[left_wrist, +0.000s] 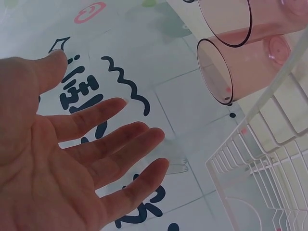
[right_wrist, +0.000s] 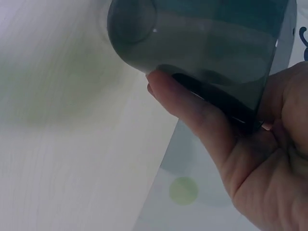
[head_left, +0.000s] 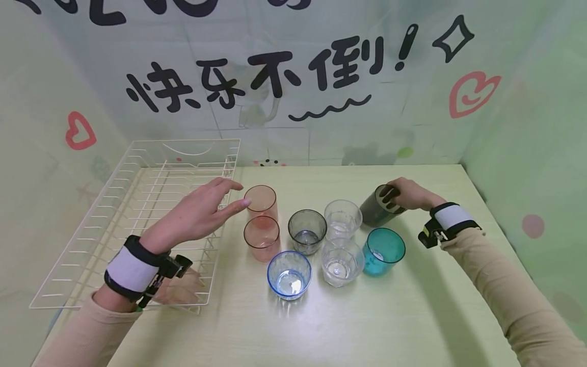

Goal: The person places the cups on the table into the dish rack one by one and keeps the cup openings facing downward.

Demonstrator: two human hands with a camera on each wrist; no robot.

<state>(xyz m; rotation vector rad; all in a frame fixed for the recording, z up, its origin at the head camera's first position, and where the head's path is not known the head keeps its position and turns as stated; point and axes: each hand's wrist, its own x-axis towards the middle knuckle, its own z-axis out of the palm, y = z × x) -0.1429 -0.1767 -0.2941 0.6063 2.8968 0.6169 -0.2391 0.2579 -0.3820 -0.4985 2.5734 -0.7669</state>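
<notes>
My right hand (head_left: 409, 193) grips a dark grey glass (head_left: 377, 208) by its rim, fingers inside and thumb along the outer wall. The glass (right_wrist: 207, 43) is tilted. My left hand (head_left: 202, 211) hovers over the wire rack's right side, fingers extended and holding nothing. Its thumb points at the back pink glass (head_left: 262, 199); in the left wrist view the hand (left_wrist: 91, 149) is apart from both pink glasses. The front pink glass (head_left: 262, 239) stands just before it. Beside these are a smoky grey glass (head_left: 307, 232) and a blue-rimmed glass (head_left: 289, 275).
A white wire rack (head_left: 130, 204) occupies the left of the table (head_left: 348, 326). Two clear glasses, one behind (head_left: 343, 216) and one in front (head_left: 341, 262), stand mid-right, beside a teal glass (head_left: 384, 252). Printed curtains (head_left: 275, 117) enclose the back and sides.
</notes>
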